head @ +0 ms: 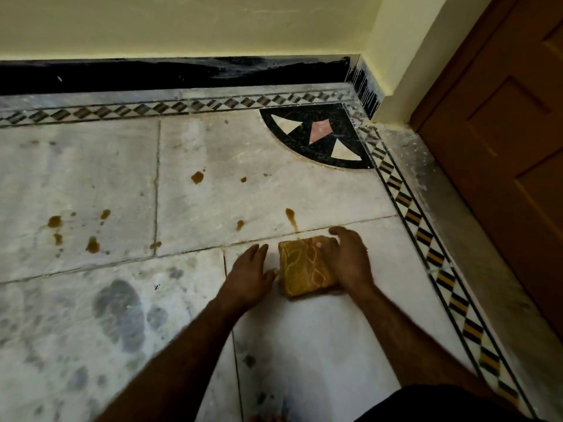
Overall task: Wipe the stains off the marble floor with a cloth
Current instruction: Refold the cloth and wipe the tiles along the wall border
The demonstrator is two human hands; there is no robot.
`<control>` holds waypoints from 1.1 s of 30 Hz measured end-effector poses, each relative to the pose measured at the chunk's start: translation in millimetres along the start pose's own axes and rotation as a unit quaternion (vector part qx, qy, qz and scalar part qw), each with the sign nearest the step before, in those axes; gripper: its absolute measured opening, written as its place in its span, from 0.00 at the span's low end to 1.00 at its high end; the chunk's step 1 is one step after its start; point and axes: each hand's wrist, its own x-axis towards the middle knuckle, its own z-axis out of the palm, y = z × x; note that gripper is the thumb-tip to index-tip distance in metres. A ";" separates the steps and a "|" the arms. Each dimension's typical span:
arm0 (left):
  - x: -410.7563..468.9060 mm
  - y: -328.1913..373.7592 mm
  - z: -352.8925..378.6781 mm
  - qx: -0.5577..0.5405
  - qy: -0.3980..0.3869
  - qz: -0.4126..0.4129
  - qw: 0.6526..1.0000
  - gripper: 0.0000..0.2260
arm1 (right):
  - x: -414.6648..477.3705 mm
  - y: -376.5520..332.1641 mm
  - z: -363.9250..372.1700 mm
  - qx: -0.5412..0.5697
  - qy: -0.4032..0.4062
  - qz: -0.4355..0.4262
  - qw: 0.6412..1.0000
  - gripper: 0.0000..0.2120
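Brown stains [54, 221] dot the marble floor [91, 166] to your left and ahead. Your left hand [248, 275] lies flat on the floor, fingers straight, thumb at the folded yellow cloth [304, 266]. The cloth lies on the floor, and your right hand [347, 257] covers its right side, fingers curled over the far edge.

There is one yellow cloth [306, 264], with two hands: the left hand [249, 275] at its 9 o'clock, the right hand [347, 257] at its 3 o'clock. About ten brown stains [197, 177] dot the marble floor [213, 202] from the cloth's 9 to 12 o'clock. One black inlay [341, 117] with three triangles lies at 1 o'clock, one door [502, 132] at 3.
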 end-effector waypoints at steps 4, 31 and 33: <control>4.6 -21.0 12.8 0.149 0.028 0.045 0.987 0.34 | -26.2 2.4 56.0 -0.166 -0.002 -0.098 0.981 0.25; 38.7 -63.4 53.9 0.217 0.169 0.147 0.950 0.32 | 79.9 -13.8 108.1 -0.275 0.108 -0.083 0.952 0.33; 41.8 -66.1 51.2 0.223 0.181 0.136 0.948 0.32 | 88.0 -23.4 114.9 -0.274 0.105 -0.099 0.951 0.32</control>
